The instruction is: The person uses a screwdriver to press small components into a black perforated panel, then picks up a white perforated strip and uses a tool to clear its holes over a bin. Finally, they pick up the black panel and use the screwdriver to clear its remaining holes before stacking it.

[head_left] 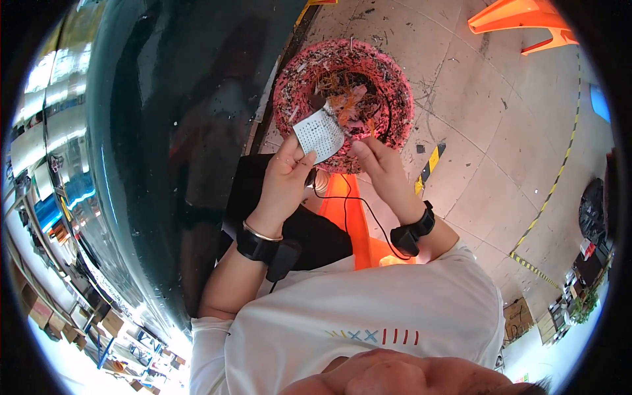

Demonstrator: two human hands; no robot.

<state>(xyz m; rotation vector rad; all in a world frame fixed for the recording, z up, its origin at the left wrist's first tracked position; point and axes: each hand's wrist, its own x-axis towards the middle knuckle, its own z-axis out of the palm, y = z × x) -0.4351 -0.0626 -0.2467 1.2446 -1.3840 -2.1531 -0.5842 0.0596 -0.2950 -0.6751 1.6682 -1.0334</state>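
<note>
My left hand (288,166) is closed on a small white sheet (318,137) dotted with rows of dark marks or holes, its thumb on the sheet's lower edge. To its right, my right hand (382,166) has thumb and fingers pinched together by the sheet's right edge. Whatever they hold is too small to make out. Both hands are over the near part of a round pink-red tub (287,79) speckled with dark and pale scraps. Orange and pink shreds (349,104) lie in its middle, partly behind the sheet.
A dark green glossy surface (178,131) runs along my left. An orange stool (345,217) stands below my hands, with a thin black cable across it. Another orange plastic piece of furniture (520,18) is at far right. Yellow-black tape (431,164) and scattered scraps mark the tiled floor (474,125).
</note>
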